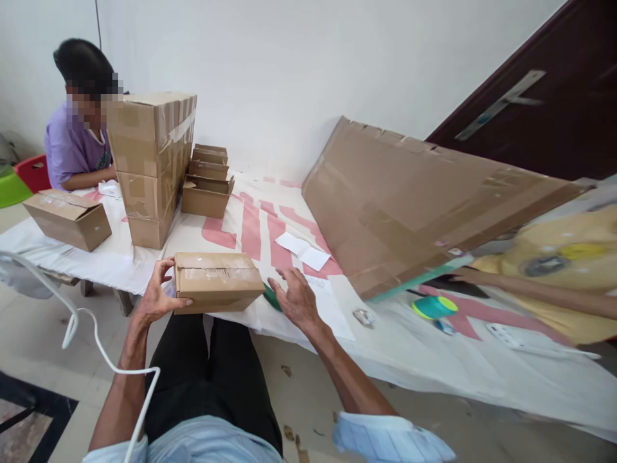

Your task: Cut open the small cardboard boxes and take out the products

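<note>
A small closed cardboard box (216, 276), with clear tape along its top seam, is held above my lap at the table's front edge. My left hand (161, 292) grips its left end, thumb along the near side and fingers on the far corner. Just right of the box is my right hand (296, 299), fingers spread and slightly curled, holding nothing that I can see. A green thing (272, 298) shows between the box and my right hand, mostly hidden, so its kind is unclear. Beyond that hand lies a folded white paper (303, 251).
Taped boxes (157, 161) stand stacked at the left, beside several open boxes (207, 195) and another box (70, 218). A large cardboard panel (409, 206) leans across the right side. A teal roll (435, 307) and power strip (520, 337) lie right. Two people sit nearby.
</note>
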The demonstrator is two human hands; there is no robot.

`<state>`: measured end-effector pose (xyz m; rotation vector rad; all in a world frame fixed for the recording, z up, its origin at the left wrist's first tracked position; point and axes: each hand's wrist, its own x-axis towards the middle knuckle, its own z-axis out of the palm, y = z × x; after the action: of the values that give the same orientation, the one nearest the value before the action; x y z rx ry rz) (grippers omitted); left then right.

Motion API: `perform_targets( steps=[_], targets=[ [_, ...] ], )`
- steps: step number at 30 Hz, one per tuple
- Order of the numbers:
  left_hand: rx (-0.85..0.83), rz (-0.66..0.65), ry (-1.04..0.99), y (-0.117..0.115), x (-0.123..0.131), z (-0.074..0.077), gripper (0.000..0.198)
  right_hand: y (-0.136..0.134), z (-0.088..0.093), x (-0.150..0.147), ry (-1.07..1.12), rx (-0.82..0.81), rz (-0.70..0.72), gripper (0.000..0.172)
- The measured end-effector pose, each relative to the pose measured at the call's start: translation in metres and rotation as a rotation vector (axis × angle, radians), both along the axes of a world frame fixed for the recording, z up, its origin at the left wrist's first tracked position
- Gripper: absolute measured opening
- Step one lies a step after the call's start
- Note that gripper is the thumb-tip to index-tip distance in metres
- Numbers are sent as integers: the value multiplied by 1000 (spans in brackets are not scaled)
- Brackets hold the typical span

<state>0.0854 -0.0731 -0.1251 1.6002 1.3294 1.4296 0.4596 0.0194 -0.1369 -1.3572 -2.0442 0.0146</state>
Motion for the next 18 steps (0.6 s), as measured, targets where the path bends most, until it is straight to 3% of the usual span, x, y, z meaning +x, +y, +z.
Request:
perform_targets(
  steps=[4,8,14,18],
  targets=[
    [27,-19,9,-2,3,5,89,-4,-38,29,-247,-246,-201,30],
    [34,-24,63,-5,7,16,88,-13,-58,37,-305,-353,-174,24],
    [55,-24,161,-11,11,31,82,-14,-59,32,-183,-251,-63,20],
    [60,-20,190,-13,10,33,79,-11,-43,31,79,-271,-132,33]
  ],
)
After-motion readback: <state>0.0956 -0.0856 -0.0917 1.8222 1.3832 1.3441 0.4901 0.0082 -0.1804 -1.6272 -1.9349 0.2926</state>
